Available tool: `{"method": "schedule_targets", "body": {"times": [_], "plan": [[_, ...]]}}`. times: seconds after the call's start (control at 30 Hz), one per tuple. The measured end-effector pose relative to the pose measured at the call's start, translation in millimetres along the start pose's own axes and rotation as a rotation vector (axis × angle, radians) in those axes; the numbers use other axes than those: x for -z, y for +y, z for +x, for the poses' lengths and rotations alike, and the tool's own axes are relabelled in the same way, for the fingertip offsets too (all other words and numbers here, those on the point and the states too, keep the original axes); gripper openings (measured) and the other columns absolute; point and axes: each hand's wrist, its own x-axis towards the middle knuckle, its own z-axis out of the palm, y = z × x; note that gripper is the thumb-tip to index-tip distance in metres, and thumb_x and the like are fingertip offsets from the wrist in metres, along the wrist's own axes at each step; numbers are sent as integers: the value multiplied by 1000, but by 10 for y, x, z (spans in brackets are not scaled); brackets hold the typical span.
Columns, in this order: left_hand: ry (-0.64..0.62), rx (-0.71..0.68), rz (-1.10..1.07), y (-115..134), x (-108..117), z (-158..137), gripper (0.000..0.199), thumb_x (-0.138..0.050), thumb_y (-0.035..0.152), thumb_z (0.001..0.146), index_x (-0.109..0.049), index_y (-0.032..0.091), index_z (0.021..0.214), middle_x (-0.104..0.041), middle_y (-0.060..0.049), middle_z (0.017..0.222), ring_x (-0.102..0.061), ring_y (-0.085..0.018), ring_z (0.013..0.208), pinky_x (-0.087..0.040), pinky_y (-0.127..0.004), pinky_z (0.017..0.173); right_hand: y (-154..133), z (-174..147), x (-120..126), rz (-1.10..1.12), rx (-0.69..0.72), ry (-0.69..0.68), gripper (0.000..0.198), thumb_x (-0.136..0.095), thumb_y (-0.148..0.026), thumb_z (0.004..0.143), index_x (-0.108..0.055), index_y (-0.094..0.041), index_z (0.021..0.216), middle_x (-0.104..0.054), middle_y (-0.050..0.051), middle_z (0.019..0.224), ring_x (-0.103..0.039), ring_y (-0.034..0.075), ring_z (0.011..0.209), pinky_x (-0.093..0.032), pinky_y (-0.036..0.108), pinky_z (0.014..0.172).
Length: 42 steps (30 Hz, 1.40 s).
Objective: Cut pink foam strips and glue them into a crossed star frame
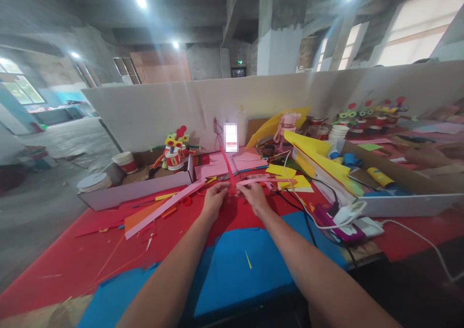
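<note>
My left hand [216, 200] is closed with fingertips pinched, above the red tabletop; what lies between them is too small to make out. Close beside it, my right hand [254, 196] pinches the near end of a thin pink paper strip [277, 180] that stretches off to the right. A narrow red strip [228, 167] runs up from between the two hands. Another, longer pink paper strip [163, 208] slants down to the left of my left hand. Pink paper sheets [213, 166] lie just beyond my fingers, along with scissors [227, 176].
A box [134, 190] with a toy robot figure [175, 151] stands at left. A larger box [406, 204] holds paper tubes at right. A purple power strip [333, 224] with cables and a glue gun [288, 127] are on the right. Blue sheet [246, 275] covers the front.
</note>
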Motion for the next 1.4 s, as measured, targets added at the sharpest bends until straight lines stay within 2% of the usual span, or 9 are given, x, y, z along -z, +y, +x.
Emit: {"method": "schedule_targets", "body": {"times": [0.1,0.23,0.37,0.5,0.67,0.83,1.07,1.27,1.4], "plan": [[-66,27,-58,-5,-37,-18,32,-80,41,61,-67,14,70,-61,-1,57,-51,-9,49,-40,-22,49,28,-3,-16,-13,61,-34,20,-71,-38,66,-67,-18,63,-66,3,56,-63,19,55,-48,28,53],[-70,14,-55,-36,-45,-10,31,-82,38,59,-63,14,64,-60,-1,54,-52,-9,49,-39,-21,50,44,-11,-31,-15,94,-94,22,-69,-40,67,-66,-19,61,-66,2,56,-62,19,55,-48,29,57],[-71,-7,20,-54,-16,5,29,-83,32,55,-66,14,69,-63,-1,58,-52,-9,48,-39,-21,50,14,-6,-10,-55,95,-44,21,-70,-40,67,-66,-19,61,-65,3,55,-61,19,55,-46,28,53],[-54,16,67,-25,-21,-13,30,-78,40,62,-63,14,62,-60,0,52,-51,-9,46,-38,-21,48,-19,-6,12,-46,80,-27,19,-69,-38,67,-67,-19,64,-64,2,54,-61,18,54,-45,27,52],[-83,46,-101,18,-72,-45,34,-80,42,61,-67,14,74,-66,-3,64,-54,-10,52,-40,-21,50,-4,-12,-1,-79,111,-34,19,-67,-37,69,-67,-18,64,-65,3,55,-61,19,55,-45,27,52],[-51,45,-149,-12,-54,-15,35,-86,37,54,-62,14,66,-60,0,54,-51,-8,49,-38,-20,49,30,-18,-31,-89,134,-118,23,-67,-40,67,-66,-18,68,-67,2,58,-63,19,57,-48,28,57],[-13,5,-120,-27,38,46,33,-85,35,53,-59,14,60,-54,2,48,-45,-7,44,-34,-19,45,-31,13,35,-159,176,4,41,-58,-58,76,-63,-19,64,-67,5,59,-65,21,60,-48,29,57],[-2,-4,-107,-48,94,74,35,-84,36,54,-58,15,60,-54,2,48,-45,-8,43,-36,-20,44,-113,53,159,-404,393,106,50,-52,-60,84,-63,-20,56,-68,7,58,-65,21,61,-48,31,66],[35,21,-95,-58,157,105,37,-85,37,52,-57,15,61,-53,2,46,-45,-8,41,-34,-20,41,-211,51,233,-361,469,149,46,-52,-56,87,-68,-19,66,-68,6,61,-66,20,64,-49,31,70]]}}
